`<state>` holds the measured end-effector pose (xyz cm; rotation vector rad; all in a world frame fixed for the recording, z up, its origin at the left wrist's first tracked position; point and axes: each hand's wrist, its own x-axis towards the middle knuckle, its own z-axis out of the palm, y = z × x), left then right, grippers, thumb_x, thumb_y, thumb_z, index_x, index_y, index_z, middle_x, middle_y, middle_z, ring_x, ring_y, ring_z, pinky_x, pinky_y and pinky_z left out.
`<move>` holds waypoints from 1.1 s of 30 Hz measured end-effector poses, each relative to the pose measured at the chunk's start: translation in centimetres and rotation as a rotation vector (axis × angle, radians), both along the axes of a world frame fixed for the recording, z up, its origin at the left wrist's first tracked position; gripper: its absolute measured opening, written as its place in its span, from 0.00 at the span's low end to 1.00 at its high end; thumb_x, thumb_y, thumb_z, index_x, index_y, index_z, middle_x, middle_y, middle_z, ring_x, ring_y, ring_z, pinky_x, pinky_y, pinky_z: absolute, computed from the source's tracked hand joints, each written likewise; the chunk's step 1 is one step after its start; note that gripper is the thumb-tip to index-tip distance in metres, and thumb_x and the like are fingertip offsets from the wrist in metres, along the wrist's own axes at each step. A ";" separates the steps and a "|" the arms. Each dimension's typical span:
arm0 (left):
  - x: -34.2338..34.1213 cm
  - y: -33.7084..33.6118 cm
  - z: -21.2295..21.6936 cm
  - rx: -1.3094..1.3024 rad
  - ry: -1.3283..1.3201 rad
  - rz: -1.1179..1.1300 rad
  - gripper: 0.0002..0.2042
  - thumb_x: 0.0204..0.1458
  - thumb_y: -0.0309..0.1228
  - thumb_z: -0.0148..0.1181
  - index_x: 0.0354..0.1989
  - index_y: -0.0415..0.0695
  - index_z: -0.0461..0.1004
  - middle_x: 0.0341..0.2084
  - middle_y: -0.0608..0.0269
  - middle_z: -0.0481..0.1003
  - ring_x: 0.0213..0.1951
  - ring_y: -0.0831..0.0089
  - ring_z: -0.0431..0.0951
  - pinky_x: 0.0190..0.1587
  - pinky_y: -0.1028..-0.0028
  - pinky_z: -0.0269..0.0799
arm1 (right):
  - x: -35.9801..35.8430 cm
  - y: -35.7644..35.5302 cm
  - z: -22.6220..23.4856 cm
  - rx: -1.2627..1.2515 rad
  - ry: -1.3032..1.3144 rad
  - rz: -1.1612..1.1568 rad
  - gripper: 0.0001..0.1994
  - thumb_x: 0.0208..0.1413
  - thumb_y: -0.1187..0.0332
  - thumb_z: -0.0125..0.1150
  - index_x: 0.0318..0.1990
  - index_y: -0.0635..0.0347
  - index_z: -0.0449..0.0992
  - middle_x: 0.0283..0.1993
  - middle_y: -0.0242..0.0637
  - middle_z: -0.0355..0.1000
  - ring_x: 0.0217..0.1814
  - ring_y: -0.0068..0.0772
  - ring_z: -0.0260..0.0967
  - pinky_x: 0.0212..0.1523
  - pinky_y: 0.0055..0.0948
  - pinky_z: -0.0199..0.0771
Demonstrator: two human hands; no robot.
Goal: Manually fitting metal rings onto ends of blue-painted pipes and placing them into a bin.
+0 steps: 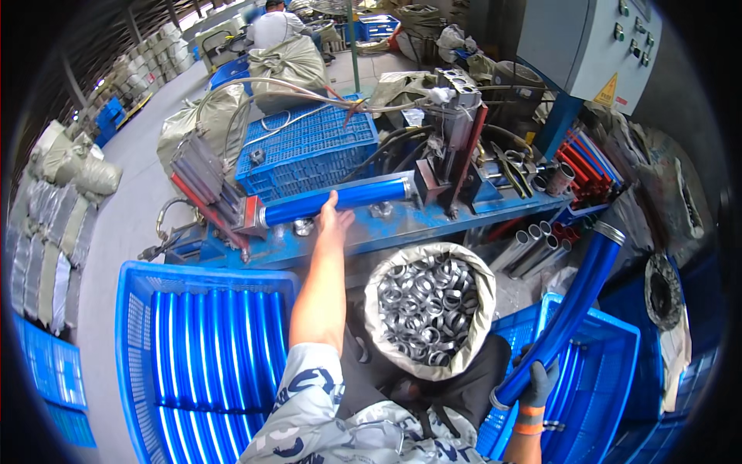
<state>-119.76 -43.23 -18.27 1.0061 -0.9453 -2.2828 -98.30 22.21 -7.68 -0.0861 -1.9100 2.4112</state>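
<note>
A shiny blue metal tube (290, 210) lies across the bench machine between two upright clamp heads, with a silvery ring at each end. My bare left hand (335, 222) is at its middle, one digit over its front and the other fingers blurred by motion below it. In my right hand (539, 384), which wears a dark glove and an orange wristband, I grip the lower part of a second blue tube (572, 305). This one slants up to the right, with a silvery ring on its upper end. Between my knees stands a cloth sack (374, 309) full of loose metal rings.
On the left a blue crate (130, 348) holds rows of blue tubes. Another blue crate (630, 348) with tubes is at the right. Behind the bench (363, 234) are an upturned blue basket (309, 143), hoses and sacks. A grey control box (568, 46) stands far right; a person (274, 29) sits at the back.
</note>
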 end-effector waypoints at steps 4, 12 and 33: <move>0.4 1.1 -0.9 -0.030 -0.010 -0.056 0.48 0.67 0.60 0.74 0.83 0.36 0.63 0.74 0.26 0.72 0.75 0.33 0.75 0.77 0.37 0.71 | 1.4 1.2 1.5 0.106 -0.037 -0.010 0.29 0.62 0.59 0.81 0.64 0.65 0.78 0.51 0.46 0.85 0.43 0.41 0.87 0.44 0.39 0.89; 1.8 -17.0 -2.6 -0.023 0.361 -0.792 0.20 0.73 0.46 0.69 0.57 0.42 0.76 0.44 0.59 0.79 0.45 0.58 0.79 0.57 0.57 0.83 | 8.5 18.6 1.8 0.886 -0.161 -0.213 0.21 0.61 0.70 0.79 0.61 0.63 0.84 0.46 0.34 0.86 0.48 0.27 0.84 0.50 0.35 0.84; 20.4 -0.7 -1.7 -0.571 -0.313 -0.265 0.28 0.76 0.48 0.68 0.76 0.43 0.77 0.69 0.57 0.84 0.68 0.64 0.86 0.64 0.71 0.81 | 54.2 44.4 -36.7 1.317 -1.315 0.603 0.23 0.59 0.53 0.75 0.56 0.56 0.92 0.60 0.54 0.88 0.66 0.58 0.87 0.64 0.53 0.86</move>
